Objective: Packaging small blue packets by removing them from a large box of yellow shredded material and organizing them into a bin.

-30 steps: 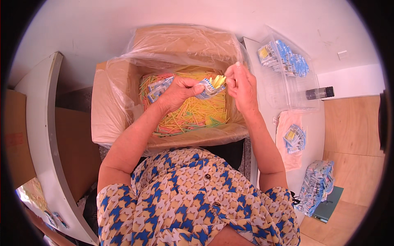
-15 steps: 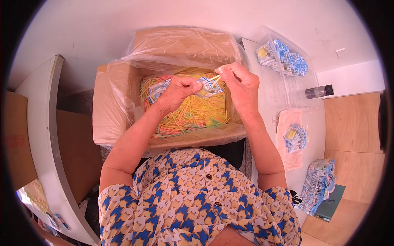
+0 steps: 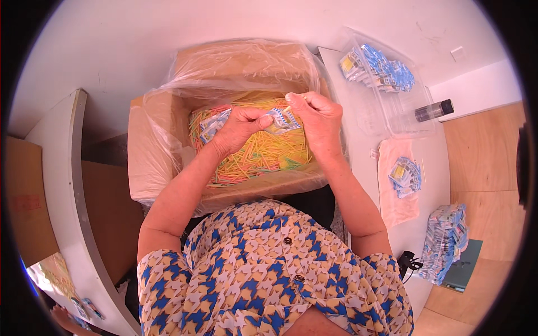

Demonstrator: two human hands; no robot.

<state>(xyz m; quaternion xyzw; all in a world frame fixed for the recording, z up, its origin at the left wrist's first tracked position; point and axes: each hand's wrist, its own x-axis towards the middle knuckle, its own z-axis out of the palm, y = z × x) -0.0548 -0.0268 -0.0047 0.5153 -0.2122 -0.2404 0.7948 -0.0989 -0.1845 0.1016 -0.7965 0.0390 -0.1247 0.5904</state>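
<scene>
My left hand point(image 3: 241, 130) is closed on several small clear packets with blue-and-white striped edges. One packet point(image 3: 284, 122) sticks out past its thumb, while more packets point(image 3: 214, 124) fan out on the other side of the hand. My right hand point(image 3: 319, 119) pinches thin yellow sticks at that packet's edge; how many, and how deep they sit, I cannot tell. Both hands are above a cardboard box point(image 3: 147, 140) lined with clear plastic film. Loose thin sticks point(image 3: 252, 159) in yellow, pink and green lie inside it.
On the white table at right stand a clear plastic bin point(image 3: 392, 112) with striped packets and a dark-capped bottle point(image 3: 434, 111). A pink cloth point(image 3: 399, 210) bears more packets point(image 3: 406, 177). Bundled packets point(image 3: 444, 243) lie nearer me. Another person's hand point(image 3: 64, 318) shows at lower left.
My right hand has moved slightly left and down, closer to the packet, and less of the sticks shows. My left hand keeps its hold. The view has shifted a little.
</scene>
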